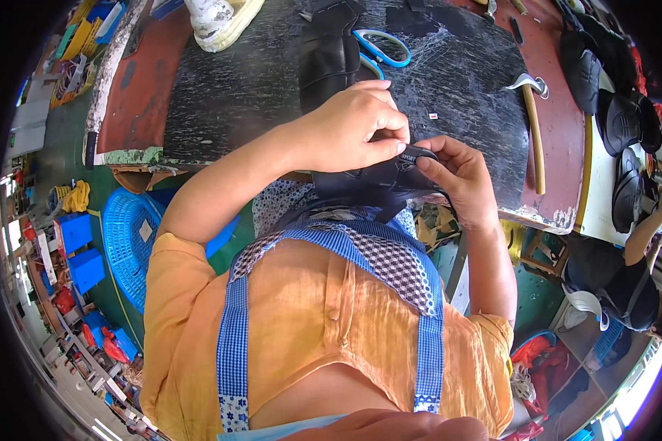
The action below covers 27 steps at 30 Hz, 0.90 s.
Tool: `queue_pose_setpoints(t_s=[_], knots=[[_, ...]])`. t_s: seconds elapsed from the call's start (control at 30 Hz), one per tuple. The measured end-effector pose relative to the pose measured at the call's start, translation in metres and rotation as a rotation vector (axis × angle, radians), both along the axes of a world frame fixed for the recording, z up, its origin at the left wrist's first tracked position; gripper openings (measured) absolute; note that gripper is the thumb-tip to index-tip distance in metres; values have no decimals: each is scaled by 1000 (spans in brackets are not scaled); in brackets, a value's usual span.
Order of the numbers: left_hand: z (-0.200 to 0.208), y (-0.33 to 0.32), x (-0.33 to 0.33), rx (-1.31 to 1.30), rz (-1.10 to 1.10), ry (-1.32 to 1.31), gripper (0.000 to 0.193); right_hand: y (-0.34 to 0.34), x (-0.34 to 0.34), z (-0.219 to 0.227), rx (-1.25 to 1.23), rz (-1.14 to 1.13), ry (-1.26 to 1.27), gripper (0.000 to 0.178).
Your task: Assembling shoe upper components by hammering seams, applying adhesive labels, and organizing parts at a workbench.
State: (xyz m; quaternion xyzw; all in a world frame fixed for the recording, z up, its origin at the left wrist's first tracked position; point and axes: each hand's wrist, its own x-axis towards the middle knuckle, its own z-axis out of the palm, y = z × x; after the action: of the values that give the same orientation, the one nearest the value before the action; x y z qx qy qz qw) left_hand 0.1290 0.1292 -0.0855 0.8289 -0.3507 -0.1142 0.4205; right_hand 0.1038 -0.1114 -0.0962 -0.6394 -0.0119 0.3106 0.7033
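At the near edge of the table I hold a black shoe upper (368, 176) with some light lettering on it. My left hand (353, 128) is closed, thumb and fingers pinched together at the upper's top edge; whatever small thing may be between them is hidden. My right hand (460, 173) grips the same upper at its right end, thumb on top and fingers behind. Just beyond my left hand lie more black shoe pieces (329, 59), with blue-handled scissors (382, 50) beside them.
A wooden-handled hammer (535, 132) lies on the table's right side. A white shoe-shaped form (217, 26) stands at the far left. Black shoes (618, 121) line a surface at right, near another person's arm (647, 231). A blue plastic basket (125, 239) is below left.
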Motion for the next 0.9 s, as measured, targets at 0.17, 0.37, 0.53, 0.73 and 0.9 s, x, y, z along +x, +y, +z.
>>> queue_pose_setpoints(t_s=[0.17,0.37,0.53,0.73,0.9], knots=[[8,5,4,-8,-31,85,14,0,1,-2,6,-13,-23,19],[-1,7,5,-41,-16,138,11,5,-1,-3,-3,-10,-16,18],[-6,5,7,-27,-4,100,11,6,-2,-3,23,-30,-2,18],[-2,2,5,19,19,79,12,8,-3,-4,19,-41,-5,18],[-3,6,4,-42,15,38,12,8,-4,-4,28,-35,3,18]])
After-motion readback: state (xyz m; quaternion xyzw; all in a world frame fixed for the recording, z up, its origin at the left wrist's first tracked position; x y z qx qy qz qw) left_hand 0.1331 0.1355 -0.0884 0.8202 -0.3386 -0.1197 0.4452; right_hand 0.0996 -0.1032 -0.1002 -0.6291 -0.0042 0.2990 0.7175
